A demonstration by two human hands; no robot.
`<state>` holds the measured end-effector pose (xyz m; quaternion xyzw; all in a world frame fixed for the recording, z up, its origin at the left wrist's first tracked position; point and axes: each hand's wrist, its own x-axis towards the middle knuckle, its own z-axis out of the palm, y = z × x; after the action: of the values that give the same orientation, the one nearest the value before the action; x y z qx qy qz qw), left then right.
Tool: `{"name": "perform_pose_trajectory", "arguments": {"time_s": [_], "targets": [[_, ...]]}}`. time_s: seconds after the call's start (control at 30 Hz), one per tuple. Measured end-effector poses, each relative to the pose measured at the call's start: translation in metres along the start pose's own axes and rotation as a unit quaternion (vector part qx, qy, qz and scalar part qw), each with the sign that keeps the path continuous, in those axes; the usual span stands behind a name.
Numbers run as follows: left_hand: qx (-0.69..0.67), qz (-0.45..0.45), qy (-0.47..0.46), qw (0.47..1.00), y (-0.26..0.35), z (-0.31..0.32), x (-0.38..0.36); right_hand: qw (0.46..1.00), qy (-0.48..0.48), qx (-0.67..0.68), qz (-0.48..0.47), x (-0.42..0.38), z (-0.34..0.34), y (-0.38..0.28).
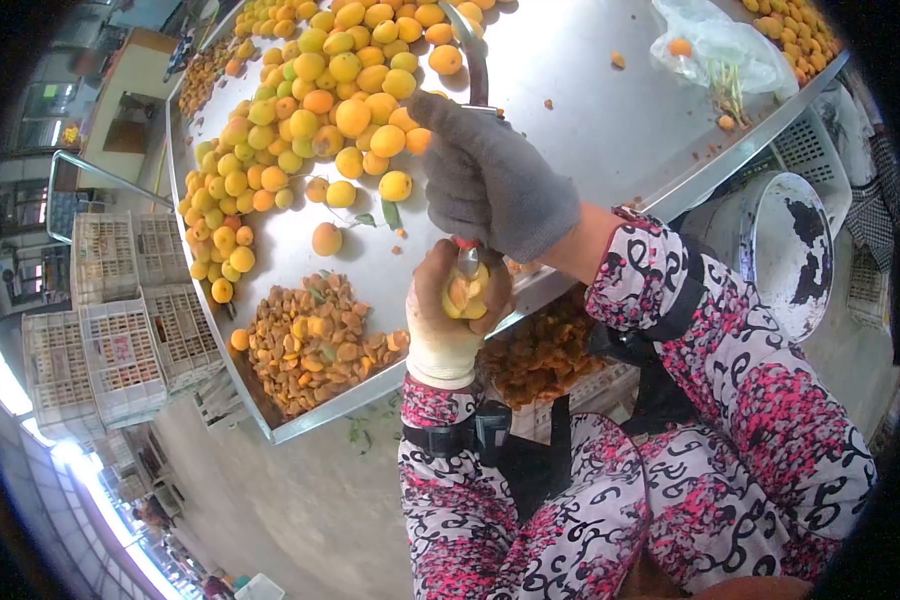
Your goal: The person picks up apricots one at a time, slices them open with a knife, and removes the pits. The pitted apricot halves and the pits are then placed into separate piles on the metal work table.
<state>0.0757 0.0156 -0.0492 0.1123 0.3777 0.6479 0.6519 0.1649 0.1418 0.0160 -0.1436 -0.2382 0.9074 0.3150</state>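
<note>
My left hand [445, 330], in a white glove with stained fingers, holds a yellow apricot [465, 295] near the table's front edge. The fruit's flesh is cut open at the top. Just above it, my right hand [495, 180], in a grey glove, is closed around a metal hand tool [478, 70]. A curved metal part of the tool sticks out beyond the fist, and a red piece with a metal tip meets the apricot below. The fist hides the tool's middle. Many whole apricots [353, 117] lie on the metal table [570, 130] beyond my hands.
A heap of brown pits and fruit pieces [310, 335] lies at the table's near left corner. Below the edge is a crate of orange pulp [545, 350]. A plastic bag [720, 50] is at the far right. A white bucket [790, 255] stands right; stacked crates [120, 340] stand left.
</note>
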Motion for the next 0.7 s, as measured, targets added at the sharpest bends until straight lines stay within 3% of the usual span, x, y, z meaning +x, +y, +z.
{"name": "perform_pose_trajectory", "arguments": {"time_s": [0.03, 0.07, 0.13, 0.17, 0.2, 0.23, 0.27, 0.33, 0.37, 0.43, 0.47, 0.5, 0.53, 0.6, 0.67, 0.7], "targets": [[-0.026, -0.017, -0.093, 0.995, 0.006, 0.005, -0.001, 1.000, 0.000, -0.001, 0.001, 0.000, 0.000, 0.000], [-0.026, -0.017, -0.092, 0.995, 0.007, 0.001, 0.003, 1.000, -0.002, 0.012, -0.002, -0.001, -0.001, 0.000], [-0.203, -0.116, -0.253, 0.939, 0.008, -0.009, 0.012, 1.000, -0.003, 0.025, -0.006, -0.003, 0.001, 0.001], [-0.203, -0.116, -0.252, 0.939, 0.007, -0.003, 0.009, 0.996, 0.022, -0.081, -0.041, -0.007, 0.005, 0.001], [0.131, 0.038, -0.131, 0.982, 0.004, 0.005, 0.004, 0.978, 0.047, -0.187, -0.076, -0.010, 0.010, 0.001], [0.445, 0.187, 0.010, 0.876, 0.002, 0.011, 0.001, 0.978, 0.048, -0.187, -0.075, -0.013, 0.015, -0.002], [0.445, 0.186, 0.010, 0.876, 0.000, 0.013, 0.001, 0.969, 0.024, -0.234, -0.075, -0.016, 0.020, -0.007], [0.291, 0.192, 0.034, 0.937, -0.004, 0.016, 0.004, 0.956, 0.000, -0.283, -0.075, -0.018, 0.021, -0.007], [0.291, 0.191, 0.034, 0.937, -0.007, 0.016, 0.006, 0.944, -0.005, -0.314, -0.103, -0.018, 0.020, -0.005], [0.029, 0.110, 0.100, 0.988, -0.011, 0.013, 0.011, 0.930, -0.010, -0.344, -0.131, -0.016, 0.022, -0.006], [0.030, 0.109, 0.101, 0.988, -0.009, 0.016, 0.008, 0.952, 0.070, -0.282, -0.093, -0.015, 0.027, -0.009], [0.019, 0.094, 0.049, 0.994, -0.006, 0.022, 0.002, 0.963, 0.148, -0.217, -0.054, -0.015, 0.030, -0.010], [0.008, 0.079, -0.003, 0.997, -0.004, 0.026, -0.001, 0.963, 0.149, -0.217, -0.053, -0.011, 0.021, -0.009], [0.014, 0.084, -0.022, 0.996, -0.005, 0.020, 0.001, 0.999, -0.003, 0.016, -0.035, 0.003, -0.003, -0.007], [0.020, 0.088, -0.040, 0.995, -0.003, 0.014, 0.006, 0.999, 0.027, 0.026, -0.013, 0.005, -0.007, -0.002], [-0.070, 0.036, -0.131, 0.988, -0.001, 0.011, 0.009, 0.999, 0.021, 0.037, -0.012, 0.005, -0.008, 0.000]]}}
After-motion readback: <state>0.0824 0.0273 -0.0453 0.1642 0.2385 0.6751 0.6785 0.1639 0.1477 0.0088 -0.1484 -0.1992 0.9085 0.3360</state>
